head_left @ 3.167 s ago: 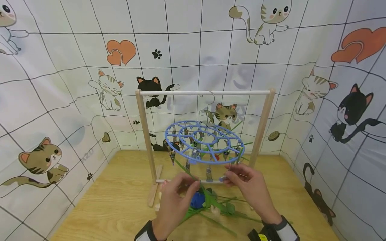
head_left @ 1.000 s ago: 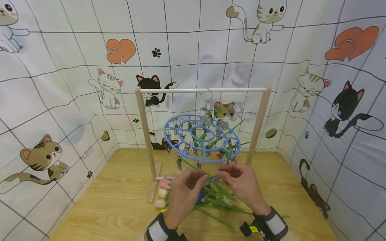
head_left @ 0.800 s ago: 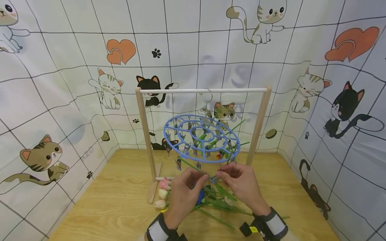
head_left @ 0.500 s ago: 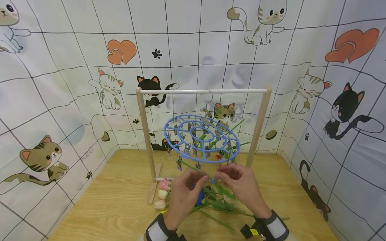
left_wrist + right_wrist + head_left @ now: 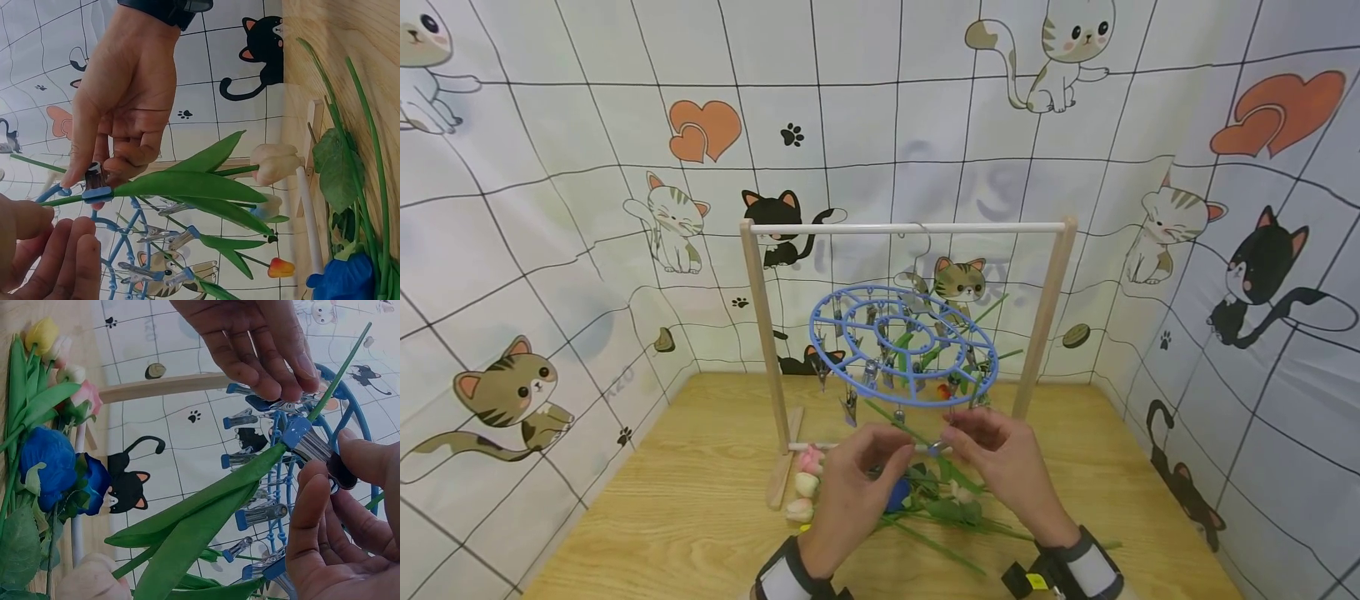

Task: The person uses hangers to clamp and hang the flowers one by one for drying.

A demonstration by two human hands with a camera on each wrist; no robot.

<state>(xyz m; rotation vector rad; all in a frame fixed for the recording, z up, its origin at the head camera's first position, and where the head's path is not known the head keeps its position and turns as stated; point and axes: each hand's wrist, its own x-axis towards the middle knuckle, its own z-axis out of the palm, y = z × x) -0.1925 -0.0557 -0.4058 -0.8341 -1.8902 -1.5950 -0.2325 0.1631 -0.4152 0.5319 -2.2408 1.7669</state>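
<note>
My right hand (image 5: 1015, 467) pinches a metal clothespin with blue tips (image 5: 311, 445), just below the front of a round blue clip hanger (image 5: 917, 402). The clip sits across the green stem of a white artificial tulip (image 5: 275, 164), whose leaves (image 5: 194, 185) spread beside it. The stem's bare end sticks out past the clip. My left hand (image 5: 857, 483) is beside that stem, fingers loosely bent and a gap between thumb and fingertips; it appears to hold nothing. In the left wrist view, an orange tulip (image 5: 280, 267) hangs from another clip.
The hanger hangs by a hook (image 5: 925, 242) from a wooden stand's white bar (image 5: 850, 228). Several loose clips dangle from it. Artificial flowers lie on the wooden table (image 5: 647, 500) below: a blue rose (image 5: 898, 496), pink and white blooms (image 5: 805, 483), and loose stems.
Both hands came closer together at the clip and the stem, which my left hand held earlier. Now my left fingers have parted slightly from the stem; my right hand stays on the clip.
</note>
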